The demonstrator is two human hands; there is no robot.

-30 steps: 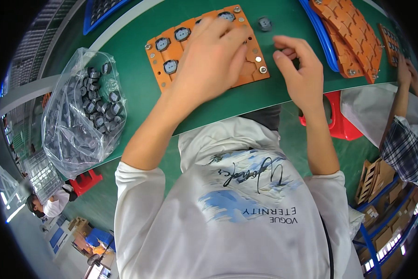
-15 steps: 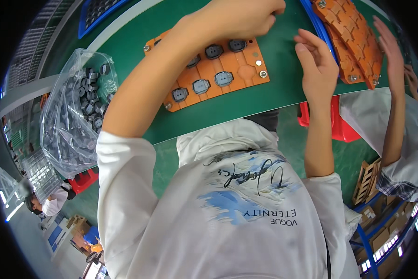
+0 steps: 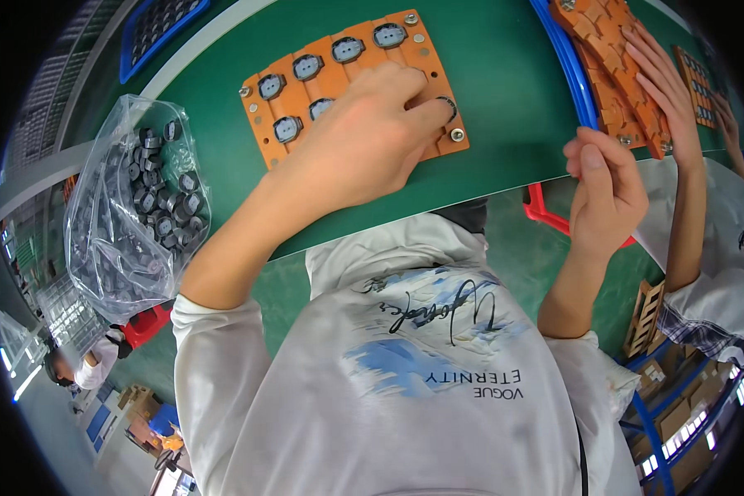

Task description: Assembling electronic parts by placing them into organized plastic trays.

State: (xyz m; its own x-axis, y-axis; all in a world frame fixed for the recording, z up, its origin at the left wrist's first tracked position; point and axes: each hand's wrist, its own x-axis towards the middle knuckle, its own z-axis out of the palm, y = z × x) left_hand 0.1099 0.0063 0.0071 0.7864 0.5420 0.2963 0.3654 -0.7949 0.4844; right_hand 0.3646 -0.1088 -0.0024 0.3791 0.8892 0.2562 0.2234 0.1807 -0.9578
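My left hand (image 3: 372, 136) reaches over an orange fixture plate (image 3: 260, 124) on the green table. Its thumb and forefinger pinch a small dark round plug (image 3: 447, 109) at the plate's right-hand side. Grey-faced, black-rimmed plugs like the plug (image 3: 348, 50) sit in the far row. In the near row, one plug (image 3: 287, 129) shows fully at the left, another partly; my hand hides the rest. My right hand (image 3: 607, 186) hovers at the table's front edge beside a blue tray, fingers curled and pressed to the thumb. Whatever it may hold is too small to make out.
To the left, a clear plastic bag (image 3: 111, 240) holds many loose dark plugs (image 3: 165, 194). Stacked orange plates (image 3: 612, 74) lie in the blue tray (image 3: 566, 62) at right, where another person's hand (image 3: 665, 87) touches them. A blue tray (image 3: 153, 37) stands far left.
My left hand has come back from beyond the plate to its near right slot, which was vacant before. My right hand has moved nearer and curled. The other person's hand has moved onto the stacked plates.
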